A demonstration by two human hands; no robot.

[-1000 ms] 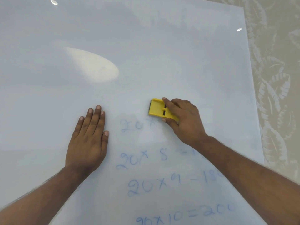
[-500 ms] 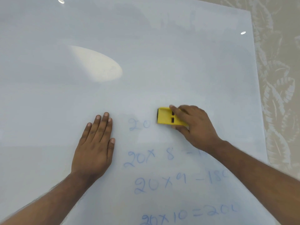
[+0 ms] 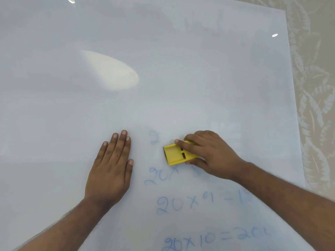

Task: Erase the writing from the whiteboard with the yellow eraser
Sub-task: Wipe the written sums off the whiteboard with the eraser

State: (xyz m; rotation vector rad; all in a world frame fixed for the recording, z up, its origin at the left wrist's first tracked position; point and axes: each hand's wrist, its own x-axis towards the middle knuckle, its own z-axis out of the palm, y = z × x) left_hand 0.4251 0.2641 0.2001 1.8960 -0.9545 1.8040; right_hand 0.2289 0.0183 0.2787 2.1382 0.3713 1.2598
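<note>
One eraser (image 3: 178,154), one whiteboard (image 3: 181,51), two hands.

Faint blue marker writing stands on the whiteboard (image 3: 181,87). A lone "2" (image 3: 154,137) sits topmost. Below it reads "20x" (image 3: 161,175), the rest of that line hidden or wiped. Next comes "20 x 9 –1" (image 3: 201,201), its end smudged. Lowest is "20 x 10 = 200" (image 3: 215,239), the last digits blurred.
</note>
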